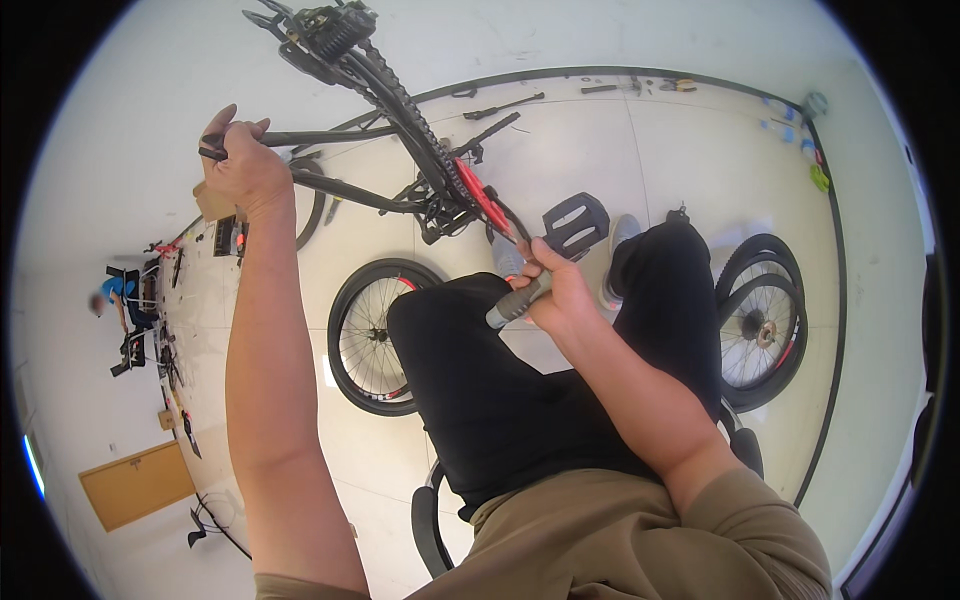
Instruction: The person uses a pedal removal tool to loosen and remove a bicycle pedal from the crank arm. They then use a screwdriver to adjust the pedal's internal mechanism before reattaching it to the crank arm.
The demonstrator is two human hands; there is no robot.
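A black bicycle frame [360, 194] with a chain and a red section stands before me, its tubes reaching up and left. My left hand [245, 170] is closed around the end of one tube, with some fingers raised off it. My right hand [562, 292] grips the thick grey handle of a screwdriver-like tool [519, 301]; its tip is hidden, so I cannot tell its exact kind. Just beyond that hand is a black pedal [577, 225], beside the red part [480, 195]. The crank area lies between my two hands, above my knees.
One wheel [378, 337] is left of my legs and more wheels [762, 325] are on the right. Tools [630, 88] lie along the far wall, near bottles [785, 125]. Another person [118, 290] works at the far left, past a cardboard box [213, 203].
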